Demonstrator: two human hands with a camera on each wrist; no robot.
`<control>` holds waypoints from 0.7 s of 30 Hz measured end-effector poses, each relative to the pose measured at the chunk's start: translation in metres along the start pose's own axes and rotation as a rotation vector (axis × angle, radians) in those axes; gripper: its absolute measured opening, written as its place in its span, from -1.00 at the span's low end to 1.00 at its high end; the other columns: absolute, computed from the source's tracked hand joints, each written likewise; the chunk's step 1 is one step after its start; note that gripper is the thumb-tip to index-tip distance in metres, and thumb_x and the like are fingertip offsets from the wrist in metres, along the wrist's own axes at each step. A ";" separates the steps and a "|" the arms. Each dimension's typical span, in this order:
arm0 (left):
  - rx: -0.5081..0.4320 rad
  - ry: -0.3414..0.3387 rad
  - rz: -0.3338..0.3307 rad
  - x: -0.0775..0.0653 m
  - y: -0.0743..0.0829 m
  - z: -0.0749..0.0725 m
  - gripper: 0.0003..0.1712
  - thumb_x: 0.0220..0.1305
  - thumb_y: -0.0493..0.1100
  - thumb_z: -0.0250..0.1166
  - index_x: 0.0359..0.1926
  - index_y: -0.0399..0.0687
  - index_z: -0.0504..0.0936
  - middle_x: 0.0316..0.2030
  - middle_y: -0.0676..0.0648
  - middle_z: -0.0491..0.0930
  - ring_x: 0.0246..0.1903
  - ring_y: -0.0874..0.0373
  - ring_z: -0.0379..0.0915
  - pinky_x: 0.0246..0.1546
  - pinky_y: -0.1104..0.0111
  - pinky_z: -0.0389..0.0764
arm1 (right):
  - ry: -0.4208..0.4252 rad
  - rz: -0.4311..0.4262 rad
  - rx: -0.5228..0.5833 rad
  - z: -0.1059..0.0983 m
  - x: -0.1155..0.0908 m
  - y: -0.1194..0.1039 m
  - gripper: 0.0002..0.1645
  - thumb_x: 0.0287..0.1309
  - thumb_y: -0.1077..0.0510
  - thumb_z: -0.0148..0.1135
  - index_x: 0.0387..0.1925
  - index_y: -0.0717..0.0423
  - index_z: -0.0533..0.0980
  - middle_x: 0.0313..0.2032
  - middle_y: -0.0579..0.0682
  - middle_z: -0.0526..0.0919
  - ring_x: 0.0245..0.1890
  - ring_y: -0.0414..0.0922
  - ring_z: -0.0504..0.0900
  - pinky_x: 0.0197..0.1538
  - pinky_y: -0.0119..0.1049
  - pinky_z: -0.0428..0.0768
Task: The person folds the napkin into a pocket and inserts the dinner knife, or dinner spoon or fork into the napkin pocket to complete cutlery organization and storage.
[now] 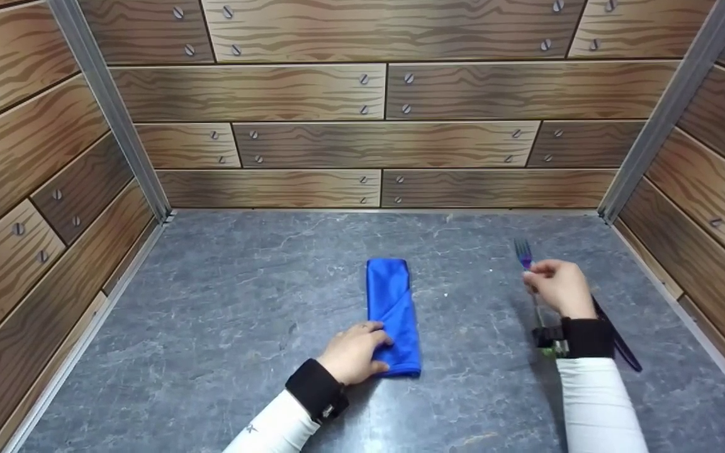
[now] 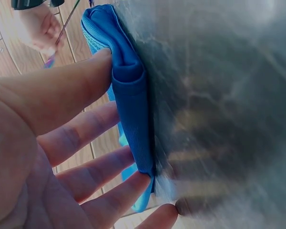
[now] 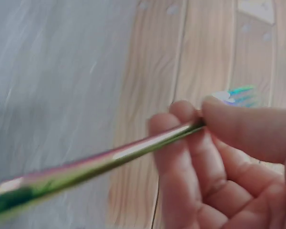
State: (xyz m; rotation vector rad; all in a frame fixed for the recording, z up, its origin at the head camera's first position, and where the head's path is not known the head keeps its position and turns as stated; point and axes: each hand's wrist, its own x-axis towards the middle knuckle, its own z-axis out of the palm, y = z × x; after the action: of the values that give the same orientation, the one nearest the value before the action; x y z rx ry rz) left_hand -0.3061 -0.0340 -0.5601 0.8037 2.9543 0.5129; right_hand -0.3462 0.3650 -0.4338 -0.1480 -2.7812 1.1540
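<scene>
A folded blue cloth napkin (image 1: 394,302) lies lengthwise on the grey surface. My left hand (image 1: 354,353) rests on its near left part. The left wrist view shows the thumb and nearly straight fingers (image 2: 93,179) touching the folded napkin (image 2: 133,107). To the right, my right hand (image 1: 561,288) pinches a shiny rainbow-coloured fork (image 1: 524,253) between thumb and fingers, its tines pointing away from me. The right wrist view shows the fork's handle (image 3: 148,148) passing across the fingers, with the tines beyond the thumb.
A slim dark purple utensil (image 1: 627,352) lies on the surface, partly hidden behind my right wrist; its kind cannot be told. Wood-patterned walls (image 1: 375,145) enclose the grey tabletop (image 1: 230,302) at the back and both sides.
</scene>
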 end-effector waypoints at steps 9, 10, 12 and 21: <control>0.028 -0.013 -0.003 0.002 0.002 0.000 -0.47 0.52 0.12 0.60 0.40 0.12 0.82 0.66 -0.19 0.60 0.69 -0.21 0.50 0.59 -0.24 0.66 | 0.093 -0.104 0.416 0.048 -0.002 -0.062 -0.68 0.56 0.35 0.47 0.10 0.63 0.70 -0.46 -0.34 0.80 -0.48 -0.53 0.72 -0.22 -0.62 0.73; 0.034 -0.012 -0.003 0.002 0.002 0.000 -0.46 0.52 0.11 0.60 0.41 0.12 0.82 0.66 -0.20 0.60 0.70 -0.22 0.49 0.60 -0.24 0.64 | 0.091 -0.109 0.464 0.054 0.000 -0.069 -0.70 0.55 0.37 0.47 0.08 0.63 0.70 -0.47 -0.34 0.80 -0.48 -0.52 0.74 -0.21 -0.61 0.75; 0.044 -0.016 -0.006 0.002 0.004 0.001 -0.45 0.53 0.11 0.60 0.43 0.12 0.82 0.67 -0.21 0.59 0.72 -0.23 0.46 0.63 -0.23 0.62 | 0.072 -0.120 0.535 0.065 0.004 -0.083 -0.73 0.54 0.39 0.46 0.05 0.62 0.70 -0.47 -0.33 0.81 -0.47 -0.49 0.77 -0.20 -0.58 0.79; 0.094 -0.037 -0.005 0.000 0.006 0.003 -0.41 0.57 0.14 0.56 0.51 0.14 0.79 0.67 -0.24 0.57 0.72 -0.20 0.47 0.65 -0.15 0.61 | -0.040 -0.096 0.682 0.108 0.027 -0.125 -0.80 0.60 0.38 0.39 0.03 0.55 0.68 -0.46 -0.24 0.80 -0.55 -0.42 0.82 -0.34 -0.54 0.78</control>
State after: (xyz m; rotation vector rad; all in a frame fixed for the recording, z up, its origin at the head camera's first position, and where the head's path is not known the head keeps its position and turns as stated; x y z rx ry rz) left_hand -0.3032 -0.0282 -0.5608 0.8044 2.9651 0.3578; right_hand -0.3946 0.2055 -0.4180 0.0775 -2.2257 1.9951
